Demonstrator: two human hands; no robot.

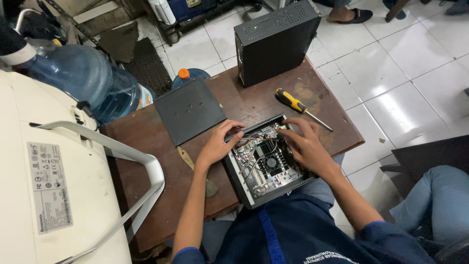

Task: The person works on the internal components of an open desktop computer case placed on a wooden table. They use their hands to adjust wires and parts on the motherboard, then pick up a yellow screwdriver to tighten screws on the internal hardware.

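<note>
Head view: the open computer case lies at the near edge of the tabletop, its long axis running away and rightward. The left hand fingers curl onto its left rim and wires; the right hand fingers spread over its right side, equally near.

Yellow-and-black screwdriver, brown table, black perforated case.

A yellow-handled screwdriver lies near a black upright case and flat cover panel.
</note>
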